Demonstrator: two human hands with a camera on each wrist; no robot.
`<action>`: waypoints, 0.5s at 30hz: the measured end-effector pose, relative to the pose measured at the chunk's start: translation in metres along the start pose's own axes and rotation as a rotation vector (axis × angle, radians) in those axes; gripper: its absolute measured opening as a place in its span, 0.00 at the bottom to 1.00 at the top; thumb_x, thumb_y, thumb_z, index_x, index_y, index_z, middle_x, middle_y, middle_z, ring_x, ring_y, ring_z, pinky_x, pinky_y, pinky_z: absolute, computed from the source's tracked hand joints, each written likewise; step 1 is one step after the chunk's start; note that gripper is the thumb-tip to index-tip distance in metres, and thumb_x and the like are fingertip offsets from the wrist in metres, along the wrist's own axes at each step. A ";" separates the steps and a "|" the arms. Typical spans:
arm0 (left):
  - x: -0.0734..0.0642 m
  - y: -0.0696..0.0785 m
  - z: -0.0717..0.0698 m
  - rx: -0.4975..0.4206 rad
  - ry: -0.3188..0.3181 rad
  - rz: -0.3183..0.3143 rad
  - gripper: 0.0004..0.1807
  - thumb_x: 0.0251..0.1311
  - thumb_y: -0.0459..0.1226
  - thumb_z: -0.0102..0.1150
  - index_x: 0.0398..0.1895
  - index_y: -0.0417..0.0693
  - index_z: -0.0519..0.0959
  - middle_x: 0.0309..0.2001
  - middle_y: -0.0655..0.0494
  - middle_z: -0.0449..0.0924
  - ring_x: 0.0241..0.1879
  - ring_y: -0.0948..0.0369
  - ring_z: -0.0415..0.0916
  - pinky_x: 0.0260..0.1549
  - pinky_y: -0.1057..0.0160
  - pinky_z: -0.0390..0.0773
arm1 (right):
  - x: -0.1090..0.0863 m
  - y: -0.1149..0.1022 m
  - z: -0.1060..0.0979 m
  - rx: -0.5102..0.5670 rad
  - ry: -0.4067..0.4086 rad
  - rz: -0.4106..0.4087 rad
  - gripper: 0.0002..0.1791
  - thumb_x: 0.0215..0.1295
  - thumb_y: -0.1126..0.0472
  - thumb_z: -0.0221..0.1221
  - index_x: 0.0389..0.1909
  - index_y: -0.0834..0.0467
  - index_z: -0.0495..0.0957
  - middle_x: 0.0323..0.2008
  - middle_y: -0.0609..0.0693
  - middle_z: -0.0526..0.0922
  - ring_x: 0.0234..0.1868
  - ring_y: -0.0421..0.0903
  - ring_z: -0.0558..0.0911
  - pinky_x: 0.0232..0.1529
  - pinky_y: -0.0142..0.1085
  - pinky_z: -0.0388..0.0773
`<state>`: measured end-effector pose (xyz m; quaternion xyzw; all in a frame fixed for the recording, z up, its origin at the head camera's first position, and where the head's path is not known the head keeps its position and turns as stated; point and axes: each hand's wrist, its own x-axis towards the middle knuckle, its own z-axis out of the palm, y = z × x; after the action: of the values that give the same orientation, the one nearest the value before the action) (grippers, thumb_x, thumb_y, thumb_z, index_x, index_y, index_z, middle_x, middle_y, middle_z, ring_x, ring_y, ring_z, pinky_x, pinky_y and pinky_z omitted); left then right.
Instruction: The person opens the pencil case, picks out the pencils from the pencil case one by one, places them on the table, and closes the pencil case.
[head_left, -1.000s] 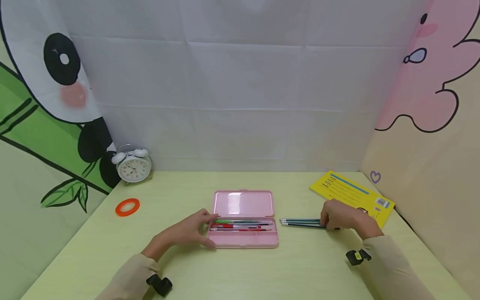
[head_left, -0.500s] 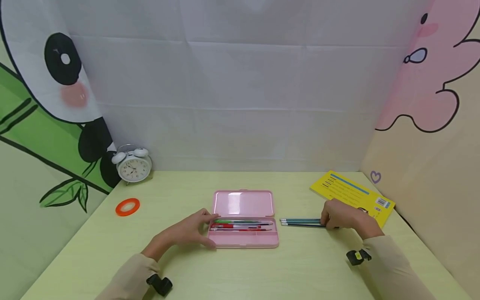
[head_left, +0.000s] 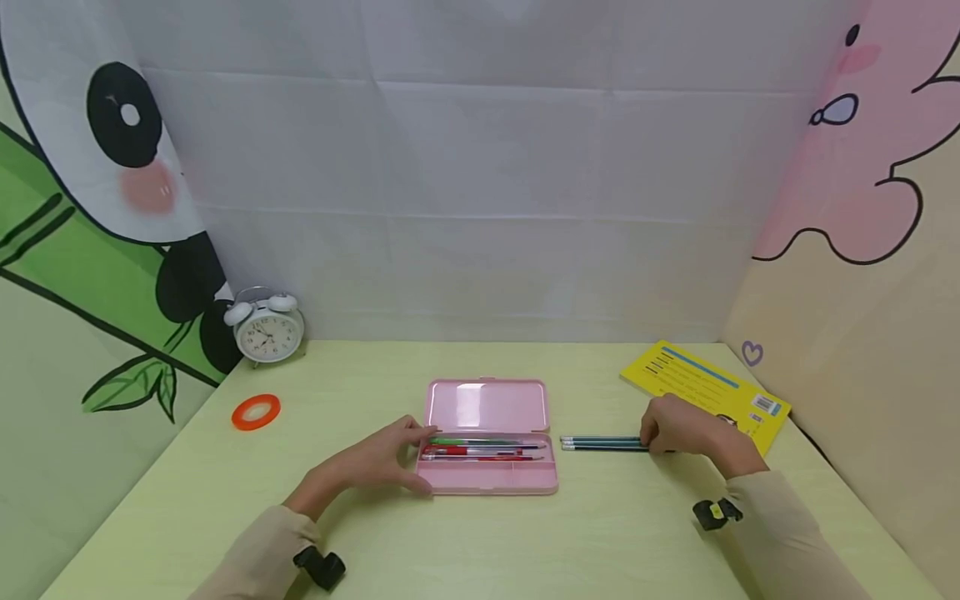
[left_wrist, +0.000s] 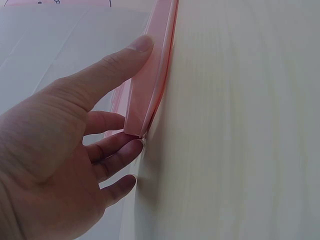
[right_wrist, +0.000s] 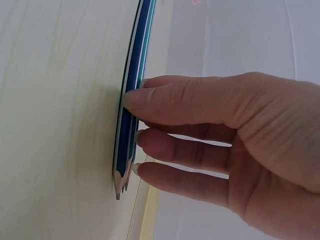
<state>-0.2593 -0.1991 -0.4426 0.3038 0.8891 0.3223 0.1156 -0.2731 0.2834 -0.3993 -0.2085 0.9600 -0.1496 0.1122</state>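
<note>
An open pink pencil case [head_left: 489, 479] lies on the table, its lid folded back. Pens [head_left: 480, 452], red, green and clear, fill its rear compartment. My left hand [head_left: 375, 457] holds the case's left end, thumb against the front wall and fingers around the end; the left wrist view shows the thumb [left_wrist: 120, 60] on the pink wall. To the right of the case, my right hand [head_left: 682, 429] pinches a small bundle of dark blue and green pencils [head_left: 603, 443]. Their white ends face the case. In the right wrist view the sharpened tips [right_wrist: 120, 182] point away below the fingers.
A yellow book [head_left: 705, 387] lies at the back right, partly behind the right hand. At the left are an orange tape roll [head_left: 256, 412] and a white alarm clock [head_left: 268, 333]. A white cloth backdrop [head_left: 480, 208] closes off the table's rear.
The pencils under my right hand have drawn slightly closer together. Both hands and the pencil case have stayed in nearly the same place.
</note>
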 end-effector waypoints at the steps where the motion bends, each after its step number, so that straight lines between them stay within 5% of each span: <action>1: 0.000 0.000 0.000 -0.001 0.000 0.001 0.50 0.46 0.50 0.79 0.72 0.41 0.68 0.47 0.52 0.66 0.48 0.54 0.63 0.46 0.56 0.65 | 0.000 0.000 0.000 -0.003 0.000 -0.004 0.10 0.53 0.72 0.71 0.35 0.56 0.90 0.32 0.44 0.84 0.31 0.43 0.75 0.36 0.36 0.80; 15: 0.001 -0.001 0.001 0.012 0.005 0.012 0.51 0.45 0.51 0.79 0.71 0.40 0.68 0.47 0.53 0.67 0.48 0.55 0.64 0.47 0.56 0.65 | 0.002 0.003 0.003 -0.009 0.012 -0.024 0.06 0.55 0.68 0.71 0.34 0.58 0.90 0.31 0.44 0.85 0.27 0.41 0.75 0.32 0.33 0.78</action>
<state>-0.2602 -0.1991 -0.4439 0.3089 0.8896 0.3181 0.1098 -0.2748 0.2848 -0.4038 -0.2198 0.9587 -0.1480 0.1037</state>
